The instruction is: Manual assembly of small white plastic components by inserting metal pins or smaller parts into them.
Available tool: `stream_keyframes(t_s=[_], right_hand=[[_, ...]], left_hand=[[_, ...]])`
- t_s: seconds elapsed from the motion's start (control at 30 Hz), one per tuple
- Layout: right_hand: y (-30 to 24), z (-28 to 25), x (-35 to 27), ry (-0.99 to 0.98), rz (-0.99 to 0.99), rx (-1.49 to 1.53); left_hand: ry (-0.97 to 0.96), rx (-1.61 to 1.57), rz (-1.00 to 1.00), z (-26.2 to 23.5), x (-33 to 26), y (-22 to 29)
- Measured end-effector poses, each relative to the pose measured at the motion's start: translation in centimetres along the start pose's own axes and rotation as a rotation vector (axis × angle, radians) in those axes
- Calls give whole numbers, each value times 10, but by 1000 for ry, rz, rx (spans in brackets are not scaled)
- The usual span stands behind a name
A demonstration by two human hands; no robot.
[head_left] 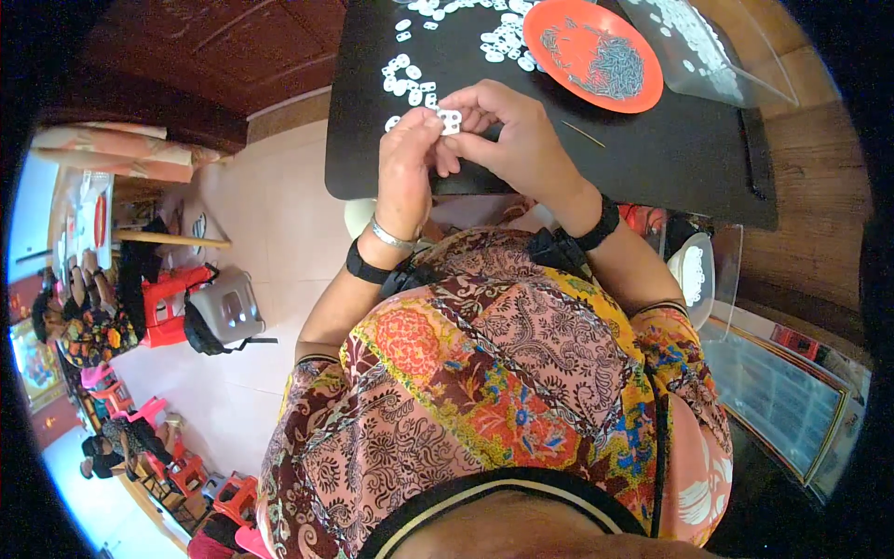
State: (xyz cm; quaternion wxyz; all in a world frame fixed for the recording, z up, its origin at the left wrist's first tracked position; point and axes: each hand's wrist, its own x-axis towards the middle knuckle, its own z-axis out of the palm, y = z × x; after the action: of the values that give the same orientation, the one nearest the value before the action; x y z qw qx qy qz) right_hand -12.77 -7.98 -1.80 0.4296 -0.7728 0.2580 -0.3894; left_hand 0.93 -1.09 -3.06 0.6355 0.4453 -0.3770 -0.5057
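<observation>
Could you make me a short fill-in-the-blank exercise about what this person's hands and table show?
1. Both hands, the left hand and the right hand, pinch one small ____ plastic piece.
2. The thin metal pins lie heaped on a round ____ plate.
3. More loose pieces are scattered on the ____ table.
4. A silver bangle sits on the ____ wrist.

Missing words: white; orange; black; left

Both forearms rise from the lower edge and meet; left hand (406,168) and right hand (518,140) touch, fingers (466,119) curled and pinched together at the tips.
</observation>
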Motion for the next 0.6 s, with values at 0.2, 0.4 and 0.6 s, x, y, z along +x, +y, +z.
stream_keyframes(t_s=[0.2, 0.4, 0.6], right_hand=[[-3, 1, -2, -7, -65, -44], [-7, 1, -2, 36, -155, -237], [-8, -3, -4, 57, -314, -264]], left_hand=[[26, -20, 1, 2, 0, -2], [15, -3, 11, 4, -3, 2], [-16, -42, 5, 3, -5, 6]])
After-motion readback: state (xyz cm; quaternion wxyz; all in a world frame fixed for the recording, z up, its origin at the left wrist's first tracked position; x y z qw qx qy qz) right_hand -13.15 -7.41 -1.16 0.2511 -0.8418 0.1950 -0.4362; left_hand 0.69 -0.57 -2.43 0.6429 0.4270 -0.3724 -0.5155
